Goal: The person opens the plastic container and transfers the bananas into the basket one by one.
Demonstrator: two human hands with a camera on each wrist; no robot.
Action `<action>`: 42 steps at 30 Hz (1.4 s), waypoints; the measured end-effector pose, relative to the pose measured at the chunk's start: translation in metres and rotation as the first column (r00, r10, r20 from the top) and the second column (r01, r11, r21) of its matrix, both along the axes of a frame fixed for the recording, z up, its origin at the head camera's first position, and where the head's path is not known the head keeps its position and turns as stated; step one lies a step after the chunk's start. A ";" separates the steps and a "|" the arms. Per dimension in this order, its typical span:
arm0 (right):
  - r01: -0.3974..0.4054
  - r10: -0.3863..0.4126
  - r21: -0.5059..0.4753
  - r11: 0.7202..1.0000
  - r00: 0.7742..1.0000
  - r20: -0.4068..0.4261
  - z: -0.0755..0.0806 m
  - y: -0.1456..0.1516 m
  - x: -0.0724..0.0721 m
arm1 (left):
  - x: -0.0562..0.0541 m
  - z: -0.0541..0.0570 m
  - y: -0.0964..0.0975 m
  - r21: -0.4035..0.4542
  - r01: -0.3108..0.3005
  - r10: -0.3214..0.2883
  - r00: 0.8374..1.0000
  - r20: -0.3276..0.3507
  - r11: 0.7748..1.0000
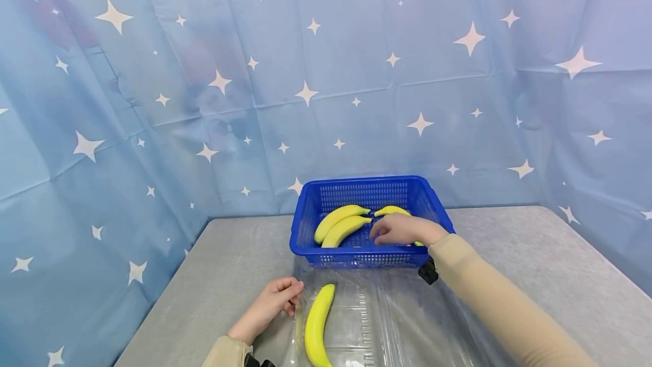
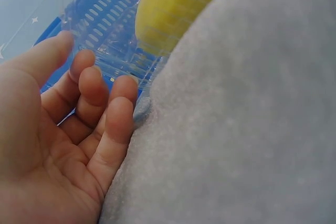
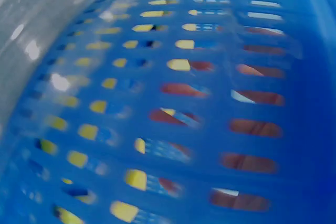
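Observation:
A clear plastic clamshell box point(image 1: 351, 321) lies opened out on the table, with one yellow banana point(image 1: 317, 327) in its left half. At the box's left rim, my left hand point(image 1: 272, 304) holds the thin plastic edge between thumb and curled fingers. My right hand point(image 1: 404, 228) is inside the blue basket point(image 1: 305, 251), fingers bent downward, with no banana visible between them. Behind it, another banana point(image 1: 391, 209) is partly covered by the hand. Two more bananas point(image 1: 336, 222) lie side by side in the basket's left part. Through the slots of the basket wall point(image 3: 210, 103), bits of fingers and yellow show.
The grey table point(image 1: 244, 248) extends to both sides of the basket. A blue curtain point(image 1: 356, 118) with white stars hangs behind and at the sides. The basket's front wall stands at the back edge of the plastic box.

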State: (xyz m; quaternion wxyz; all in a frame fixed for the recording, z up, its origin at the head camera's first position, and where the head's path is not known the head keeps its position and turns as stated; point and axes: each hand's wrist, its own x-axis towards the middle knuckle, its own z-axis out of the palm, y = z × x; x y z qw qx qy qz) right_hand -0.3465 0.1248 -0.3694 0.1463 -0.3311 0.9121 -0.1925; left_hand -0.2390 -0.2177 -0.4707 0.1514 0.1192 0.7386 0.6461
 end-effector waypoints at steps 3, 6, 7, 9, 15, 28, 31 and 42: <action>-0.005 0.004 -0.017 1.000 1.000 -0.018 0.006 0.002 0.002 | -0.001 0.000 0.000 -0.001 0.000 0.000 1.000 0.005 1.000; -0.034 0.032 -0.031 0.999 0.997 -0.068 0.014 0.001 0.007 | -0.001 0.000 0.000 -0.004 0.000 0.000 1.000 0.007 1.000; -0.045 0.042 -0.034 0.998 0.995 -0.095 0.017 0.001 0.009 | -0.001 0.000 0.000 -0.006 -0.001 0.001 1.000 0.009 1.000; -0.071 0.064 -0.040 0.997 0.985 -0.159 0.022 -0.001 0.015 | -0.001 0.000 0.001 -0.008 -0.003 0.003 1.000 0.010 1.000; -0.117 0.096 -0.054 0.992 0.949 -0.301 0.033 -0.010 0.033 | 0.000 -0.001 0.001 -0.007 -0.005 0.005 1.000 0.006 1.000; -0.394 0.341 0.015 0.919 0.774 -0.534 0.042 -0.035 0.067 | 0.002 0.003 0.001 -0.020 -0.013 0.014 1.000 0.016 1.000; -0.441 0.380 0.021 0.897 0.748 -0.544 0.041 -0.039 0.074 | 0.002 0.003 0.001 -0.022 -0.013 0.013 1.000 0.017 1.000; -0.584 0.487 0.003 0.812 0.674 -0.555 0.014 -0.053 0.102 | 0.000 0.002 0.000 0.000 0.002 -0.002 1.000 0.002 1.000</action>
